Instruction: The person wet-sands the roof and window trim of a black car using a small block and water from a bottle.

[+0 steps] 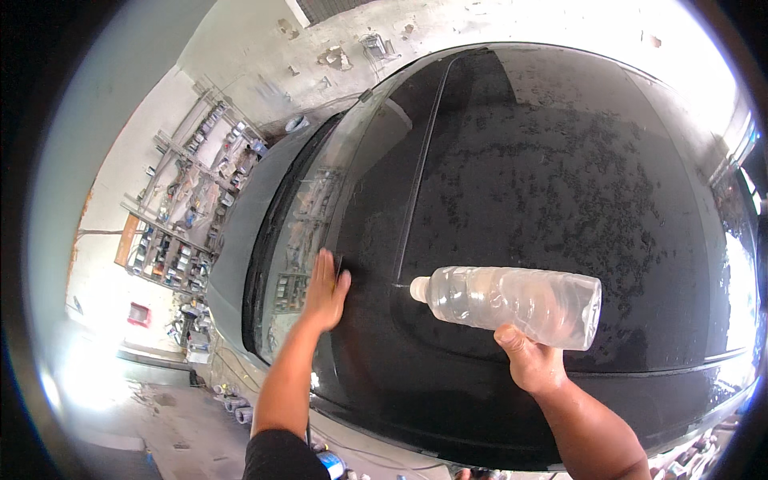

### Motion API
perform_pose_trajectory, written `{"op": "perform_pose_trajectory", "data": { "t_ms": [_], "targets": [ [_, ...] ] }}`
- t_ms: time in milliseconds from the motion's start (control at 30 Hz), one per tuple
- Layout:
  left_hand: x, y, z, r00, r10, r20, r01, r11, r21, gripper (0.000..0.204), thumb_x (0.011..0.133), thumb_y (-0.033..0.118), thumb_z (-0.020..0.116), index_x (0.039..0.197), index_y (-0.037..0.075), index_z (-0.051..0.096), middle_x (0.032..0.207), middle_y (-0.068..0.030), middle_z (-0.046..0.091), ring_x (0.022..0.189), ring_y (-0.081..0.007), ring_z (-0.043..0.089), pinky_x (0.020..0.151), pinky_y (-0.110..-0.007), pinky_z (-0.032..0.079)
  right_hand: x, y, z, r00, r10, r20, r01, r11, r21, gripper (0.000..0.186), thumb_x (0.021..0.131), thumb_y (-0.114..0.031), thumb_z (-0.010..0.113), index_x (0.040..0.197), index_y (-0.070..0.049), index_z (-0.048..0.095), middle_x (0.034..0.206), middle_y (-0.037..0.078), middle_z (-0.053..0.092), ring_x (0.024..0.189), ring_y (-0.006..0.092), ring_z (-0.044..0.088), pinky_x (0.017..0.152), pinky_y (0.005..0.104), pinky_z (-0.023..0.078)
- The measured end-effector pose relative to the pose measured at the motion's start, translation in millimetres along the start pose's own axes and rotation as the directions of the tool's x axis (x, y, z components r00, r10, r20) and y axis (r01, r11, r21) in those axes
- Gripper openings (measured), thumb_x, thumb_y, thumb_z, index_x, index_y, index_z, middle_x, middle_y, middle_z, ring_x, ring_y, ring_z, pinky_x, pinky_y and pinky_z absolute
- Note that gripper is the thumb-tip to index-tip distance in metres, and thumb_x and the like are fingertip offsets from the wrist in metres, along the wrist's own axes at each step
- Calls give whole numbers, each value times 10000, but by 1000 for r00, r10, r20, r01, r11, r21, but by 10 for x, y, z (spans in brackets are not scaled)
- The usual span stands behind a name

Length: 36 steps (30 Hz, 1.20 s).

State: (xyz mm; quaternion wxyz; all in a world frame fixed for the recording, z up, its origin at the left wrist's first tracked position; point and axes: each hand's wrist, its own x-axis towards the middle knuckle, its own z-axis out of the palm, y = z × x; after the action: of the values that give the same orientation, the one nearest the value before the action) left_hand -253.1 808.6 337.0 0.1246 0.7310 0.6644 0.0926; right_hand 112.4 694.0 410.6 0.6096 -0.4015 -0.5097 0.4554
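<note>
A clear plastic bottle (pixel 512 300) with a whitish cap lies sideways in my right hand (pixel 534 360), its neck pointing left over the black car roof (pixel 472 208). A thin streak of water shows at the cap. My left hand (pixel 326 292) rests at the roof's front edge beside the windshield (pixel 300 232), fingers straight and together, thumb apart. A small dark pad (pixel 338 262) shows between its thumb and fingers; most of it is hidden. Water beads and wet patches cover the roof behind the long seam (pixel 420 160).
The car's grey hood (pixel 240 224) lies to the left. Beyond it, cluttered shelves (pixel 192 176) stand along the wall (pixel 264 48), whose paint is peeling. A small red item (pixel 138 314) is at the far left. A blue and white container (pixel 330 464) sits low beside the car.
</note>
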Motion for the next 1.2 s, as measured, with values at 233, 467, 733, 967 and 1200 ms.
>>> {"op": "perform_pose_trajectory", "data": {
  "t_ms": [233, 467, 733, 967, 1200],
  "targets": [
    [705, 72, -119, 998, -45, -39, 44, 999, -28, 829, 973, 580, 256, 1459, -86, 171, 1531, -287, 148, 1435, -412, 113, 1175, -438, 124, 22, -42, 7, 994, -28, 106, 37, 996, -84, 567, 836, -254, 747, 1241, 10, 450, 1111, 128, 571, 1007, 223, 564, 878, 363, 456],
    [1460, 136, -178, 997, -19, -73, 17, 1000, -20, 832, 967, 588, 250, 1434, -100, 236, 1513, -293, 201, 1429, -382, 169, 1175, -413, 148, 16, 71, 46, 997, -10, 83, 14, 999, -48, 567, 840, -277, 743, 1241, 11, 462, 1111, 127, 574, 1007, 231, 566, 882, 373, 455],
    [-807, 142, -5, 992, 124, -14, -124, 992, 5, 788, 985, 479, 352, 1495, -35, 40, 1574, -222, 20, 1468, -333, 20, 1180, -457, 51, 39, -3, 9, 998, 4, 66, 0, 998, -66, 484, 842, -268, 734, 1189, 2, 531, 1084, 132, 589, 997, 263, 568, 886, 395, 441],
    [1236, 144, -174, 999, -45, -25, 44, 997, -60, 907, 941, 641, 272, 1463, -91, 153, 1555, -248, 103, 1459, -346, 70, 1188, -401, 79, 54, -113, 19, 995, 30, 96, -14, 987, -161, 466, 820, -244, 749, 1168, -1, 557, 1092, 150, 588, 989, 306, 574, 890, 421, 435],
    [1040, 132, -58, 997, -23, -79, 16, 996, -91, 881, 953, 623, 261, 1456, -97, 185, 1544, -265, 135, 1457, -344, 89, 1184, -398, 90, 79, -11, -25, 995, -28, 94, 39, 993, -112, 534, 835, -266, 746, 1223, 7, 500, 1106, 136, 590, 998, 255, 580, 879, 388, 462]
  ]
}}
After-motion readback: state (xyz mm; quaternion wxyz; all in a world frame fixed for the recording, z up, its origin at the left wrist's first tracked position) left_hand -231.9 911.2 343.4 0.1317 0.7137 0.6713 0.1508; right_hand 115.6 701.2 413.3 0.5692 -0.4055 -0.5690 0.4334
